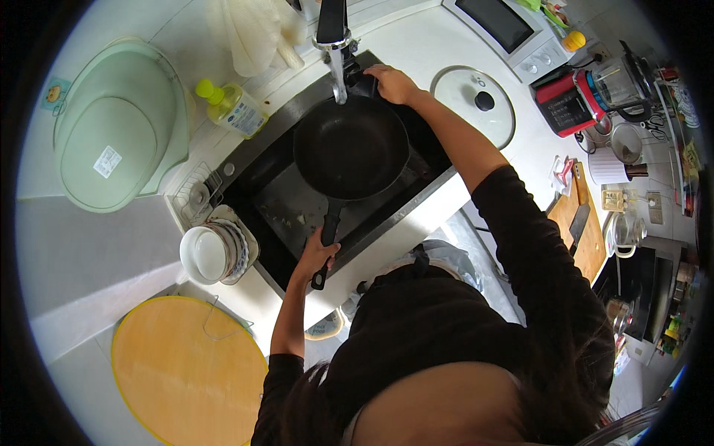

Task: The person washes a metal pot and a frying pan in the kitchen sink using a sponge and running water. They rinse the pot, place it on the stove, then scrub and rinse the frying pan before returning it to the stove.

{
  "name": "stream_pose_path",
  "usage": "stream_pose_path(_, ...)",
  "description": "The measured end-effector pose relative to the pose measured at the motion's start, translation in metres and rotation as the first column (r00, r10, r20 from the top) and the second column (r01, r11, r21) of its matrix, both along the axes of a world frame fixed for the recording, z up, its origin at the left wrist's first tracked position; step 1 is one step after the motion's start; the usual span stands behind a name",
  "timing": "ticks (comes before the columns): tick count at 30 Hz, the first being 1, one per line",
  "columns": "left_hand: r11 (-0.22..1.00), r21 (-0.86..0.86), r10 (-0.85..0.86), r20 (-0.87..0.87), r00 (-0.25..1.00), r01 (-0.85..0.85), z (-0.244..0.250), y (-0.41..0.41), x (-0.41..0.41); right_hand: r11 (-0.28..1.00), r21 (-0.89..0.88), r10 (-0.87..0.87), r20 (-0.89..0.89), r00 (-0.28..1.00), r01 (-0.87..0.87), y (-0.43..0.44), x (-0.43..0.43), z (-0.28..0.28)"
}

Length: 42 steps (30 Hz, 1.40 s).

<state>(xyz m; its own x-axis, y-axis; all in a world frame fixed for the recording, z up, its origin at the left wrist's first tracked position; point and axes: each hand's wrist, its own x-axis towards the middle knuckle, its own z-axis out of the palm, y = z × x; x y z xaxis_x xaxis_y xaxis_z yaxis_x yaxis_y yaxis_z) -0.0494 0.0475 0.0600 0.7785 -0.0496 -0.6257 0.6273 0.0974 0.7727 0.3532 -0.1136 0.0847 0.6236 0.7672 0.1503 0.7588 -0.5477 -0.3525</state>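
Note:
My left hand (pixel 318 255) is closed around the black handle of a frying pan (pixel 351 148), which is held over a dark sink (pixel 279 209). Water runs from the faucet (pixel 333 39) near the pan's far rim. My right hand (pixel 394 83) reaches to the sink's back edge, right of the faucet, its fingers beside a black part there; whether it grips that part is hard to tell. Small food scraps lie on the sink's bottom.
A glass lid (pixel 473 106) lies on the counter at right, near a microwave (pixel 510 33) and a red blender (pixel 569 106). A knife rests on a cutting board (pixel 591 240). Stacked bowls (pixel 206 253) and a soap bottle (pixel 234 111) stand left of the sink.

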Motion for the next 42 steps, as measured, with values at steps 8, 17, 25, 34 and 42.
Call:
stream_pose_path(8,0.998,-0.041,-0.044,0.011,0.999,0.044,-0.02,0.011,0.001,0.776,0.499,-0.375,-0.125,0.918,0.386,0.005,-0.039,-0.019)
stream_pose_path(17,0.999,-0.005,-0.034,0.025,0.999,0.035,-0.019,0.015,-0.003,0.265,-0.087,0.121,-0.985,-0.122,0.96,0.054,-0.136,-0.075)
stream_pose_path(25,0.999,0.01,-0.053,0.083,0.995,0.052,-0.035,0.024,0.001,0.328,-0.112,0.064,-0.988,-0.14,0.938,0.042,-0.127,-0.062)
stream_pose_path(34,0.995,-0.078,-0.051,0.053,0.997,0.055,-0.035,0.029,0.004,0.085,0.204,0.445,-0.884,0.147,0.975,0.037,-0.069,-0.004)
stream_pose_path(42,0.991,-0.073,-0.113,-0.058,0.992,0.109,-0.02,0.017,0.001,0.041,0.222,0.502,-0.848,0.172,0.974,0.046,-0.065,0.01)
